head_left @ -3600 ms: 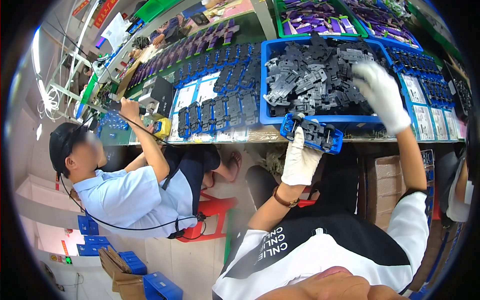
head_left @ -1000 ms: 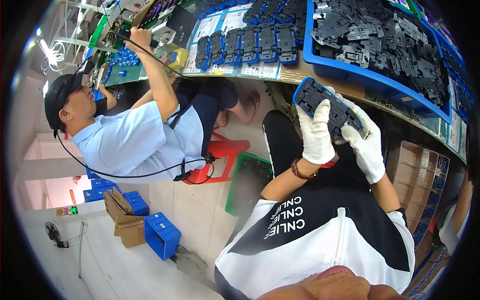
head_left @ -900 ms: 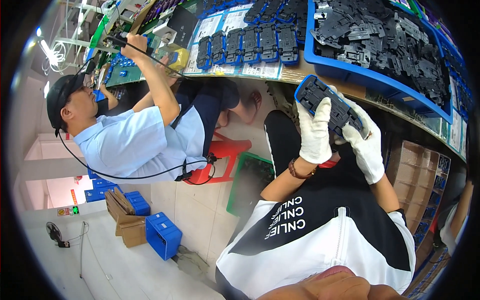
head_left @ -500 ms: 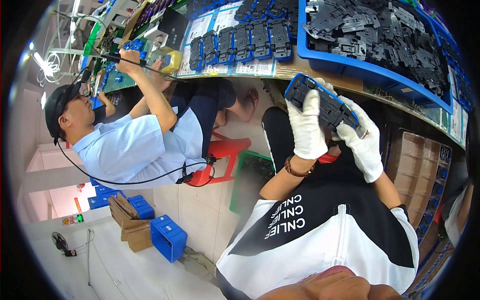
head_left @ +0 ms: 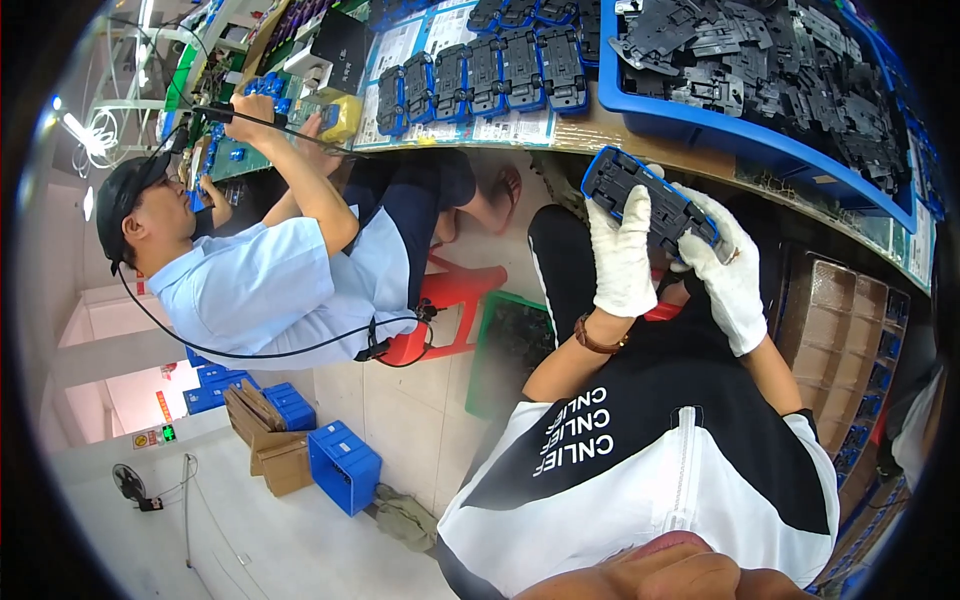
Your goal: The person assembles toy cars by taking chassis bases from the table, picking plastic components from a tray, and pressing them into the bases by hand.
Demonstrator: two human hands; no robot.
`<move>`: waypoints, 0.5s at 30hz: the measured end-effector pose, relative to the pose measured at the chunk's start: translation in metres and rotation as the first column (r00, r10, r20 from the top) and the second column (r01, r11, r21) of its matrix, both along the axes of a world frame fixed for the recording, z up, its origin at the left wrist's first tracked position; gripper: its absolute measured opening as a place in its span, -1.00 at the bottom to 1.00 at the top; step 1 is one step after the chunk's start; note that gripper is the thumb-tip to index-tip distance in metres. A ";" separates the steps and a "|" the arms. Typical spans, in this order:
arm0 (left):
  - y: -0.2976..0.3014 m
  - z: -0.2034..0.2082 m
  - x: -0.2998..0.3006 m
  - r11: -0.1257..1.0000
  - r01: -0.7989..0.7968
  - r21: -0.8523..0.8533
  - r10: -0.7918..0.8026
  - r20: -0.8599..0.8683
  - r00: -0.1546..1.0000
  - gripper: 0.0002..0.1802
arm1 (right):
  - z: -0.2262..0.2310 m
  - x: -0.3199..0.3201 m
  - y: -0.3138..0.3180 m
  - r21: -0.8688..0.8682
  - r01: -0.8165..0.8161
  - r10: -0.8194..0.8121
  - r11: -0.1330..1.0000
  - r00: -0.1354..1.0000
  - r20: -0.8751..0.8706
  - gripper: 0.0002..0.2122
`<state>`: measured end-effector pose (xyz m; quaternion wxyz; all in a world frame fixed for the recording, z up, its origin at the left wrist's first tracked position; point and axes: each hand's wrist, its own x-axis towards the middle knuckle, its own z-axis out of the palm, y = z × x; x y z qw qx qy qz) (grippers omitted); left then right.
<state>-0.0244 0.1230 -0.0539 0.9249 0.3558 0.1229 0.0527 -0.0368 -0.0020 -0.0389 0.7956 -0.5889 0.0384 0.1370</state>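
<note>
A toy car [head_left: 672, 216] with a blue body is held bottom up in front of my lap, its black chassis facing me. My left hand [head_left: 624, 262], in a white glove, is closed round its left end with the thumb laid over the chassis. Also gloved in white, my right hand [head_left: 732, 272] grips the right end, thumb at the near edge and fingers along the far side. The car tilts down toward the right. On the bench beyond lie rows of similar toy cars [head_left: 486, 76], also bottom up.
A blue bin [head_left: 770, 165] heaped with black plastic chassis plates [head_left: 690, 60] stands at the bench's right. Compartmented brown trays [head_left: 835, 320] are by my right side. A green crate [head_left: 490, 350] is on the floor. At left, a co-worker [head_left: 265, 285] sits on a red stool [head_left: 460, 290].
The toy car and both hands have shifted slightly right in the picture. My left thumb now lies a little farther along the chassis. Both hands keep their hold.
</note>
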 end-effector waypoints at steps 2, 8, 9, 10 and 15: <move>0.001 0.002 0.001 0.995 -0.044 0.085 0.040 0.058 0.998 -0.54 | -0.002 -0.002 0.005 -0.023 -0.009 0.013 1.000 0.986 0.166 -0.46; -0.003 -0.001 0.005 0.992 -0.062 0.107 0.067 -0.045 0.997 -0.53 | -0.001 0.001 -0.003 0.001 -0.041 0.041 0.999 0.999 0.017 -0.47; -0.004 -0.004 0.003 0.986 -0.058 0.159 0.065 -0.037 0.997 -0.52 | -0.002 0.003 -0.005 0.001 -0.064 0.064 0.998 0.998 -0.006 -0.47; -0.005 -0.005 0.002 0.976 -0.053 0.211 0.060 -0.029 0.998 -0.51 | -0.004 0.005 -0.006 0.003 -0.084 0.084 0.996 0.996 -0.029 -0.48; -0.005 -0.004 0.002 0.996 0.010 0.085 -0.012 0.025 1.000 -0.48 | -0.013 0.005 -0.003 0.045 -0.019 0.019 0.999 1.000 -0.017 -0.51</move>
